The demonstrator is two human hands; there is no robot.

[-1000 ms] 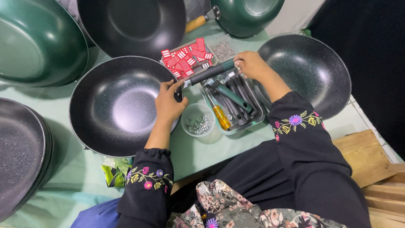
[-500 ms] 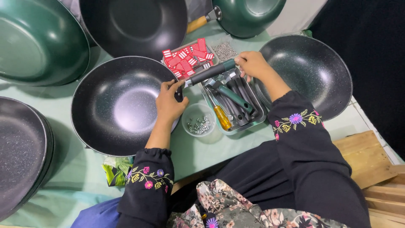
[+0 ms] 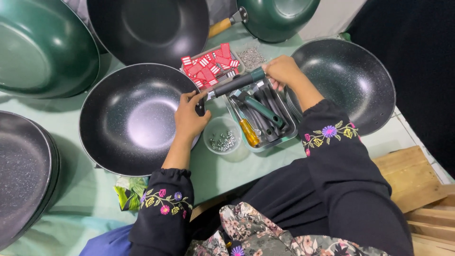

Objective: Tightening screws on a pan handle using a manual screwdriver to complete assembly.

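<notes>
Since a moment ago little has changed: your hands keep the same grip, and the dark green pan handle [image 3: 238, 82] has tilted only slightly, its far end a touch higher. Your left hand [image 3: 189, 117] is closed around the rim of the black wok [image 3: 135, 118] at its right edge, where the metal end of the handle meets the pan; the fingertips curl over that joint. Your right hand [image 3: 283, 71] is closed around the handle's outer end, holding it slanted up to the right above a metal tray [image 3: 289, 124] of tools. In the tray lie a yellow-handled screwdriver [image 3: 248, 132] and more green handles [image 3: 263, 111]. Just beside the tray, toward the table's near edge, stands a small clear bowl of screws [image 3: 222, 137]. Behind the handle lie red and white packets [image 3: 210, 69] and a loose heap of small metal parts [image 3: 251, 57]. More woks ring the pale green table [image 3: 85, 199], one speckled black wok [image 3: 348, 83] at the right edge.
</notes>
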